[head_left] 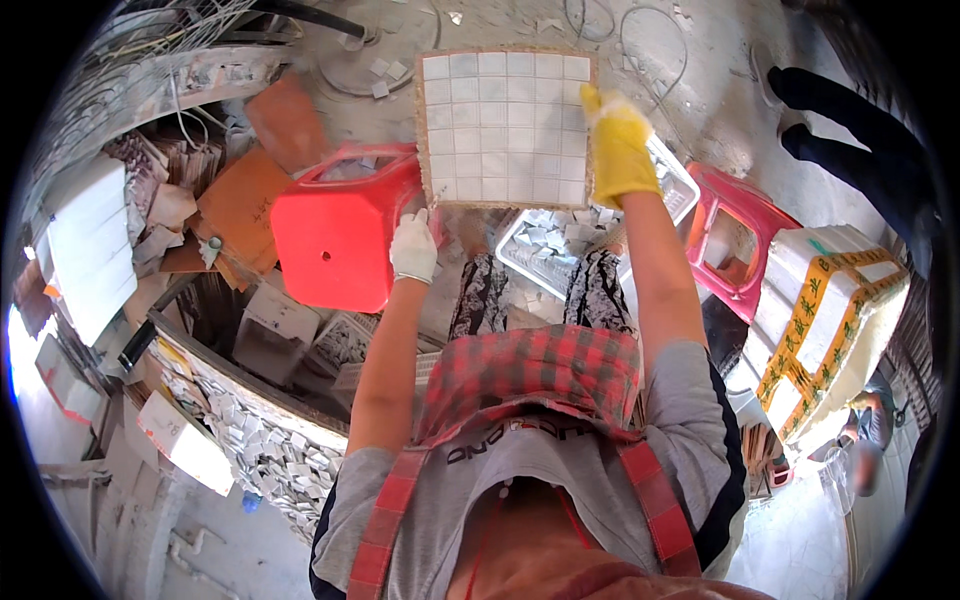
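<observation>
A square board of white tiles (506, 128) set in a grid, with a thin brown rim, is held out in front of me. My left hand (413, 250), in a white glove, is closed at its near left corner. My right hand (622, 150), in a yellow glove, grips the right edge, thumb side toward the tiles. The fingers under the board are hidden. Beneath and beyond its near edge sits a white plastic basket (683, 183) of loose white tile pieces (550, 236). A red plastic stool (335, 240) stands close to my left hand.
Orange-brown cardboard sheets (245, 205) lean at the left, above a bin heaped with broken tiles (280, 465). At the right are a pink-red stool (735, 240) and a white foam box (830, 330) with yellow tape. Another person's dark-clothed legs (850, 130) show at the far right.
</observation>
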